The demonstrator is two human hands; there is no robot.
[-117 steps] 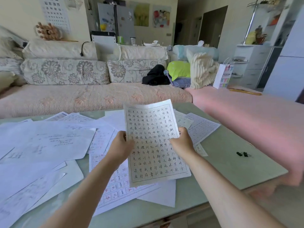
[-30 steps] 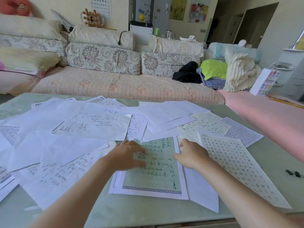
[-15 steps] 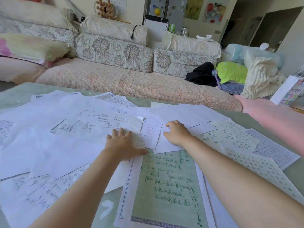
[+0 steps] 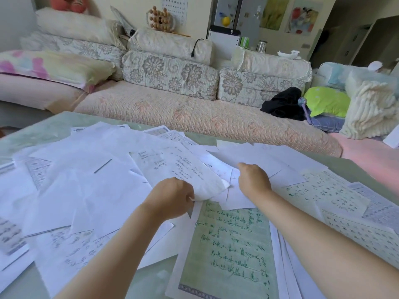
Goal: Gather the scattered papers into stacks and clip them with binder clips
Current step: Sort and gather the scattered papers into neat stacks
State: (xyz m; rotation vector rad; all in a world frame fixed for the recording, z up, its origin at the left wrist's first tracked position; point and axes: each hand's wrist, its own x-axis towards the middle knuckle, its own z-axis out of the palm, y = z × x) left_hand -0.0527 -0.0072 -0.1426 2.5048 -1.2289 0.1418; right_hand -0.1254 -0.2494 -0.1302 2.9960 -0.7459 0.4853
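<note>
Just beyond the top edge of the green calligraphy sheet (image 4: 228, 244) on the counter (image 4: 43, 130), we see the left hand (image 4: 172, 199) with its fingers (image 4: 187, 192) curled round the near corner of a handwritten sheet (image 4: 177, 167). That corner is lifted off the pile, and the sheet slants away from the green sheet. Right of that, also just past the green sheet's top edge, the right hand (image 4: 254, 180) sits knuckles-up on blank white sheets (image 4: 259, 156), fingers tucked under so we cannot tell whether they pinch paper or merely press, while scattered papers (image 4: 86, 180) overlap thickest to the green sheet's left.
</note>
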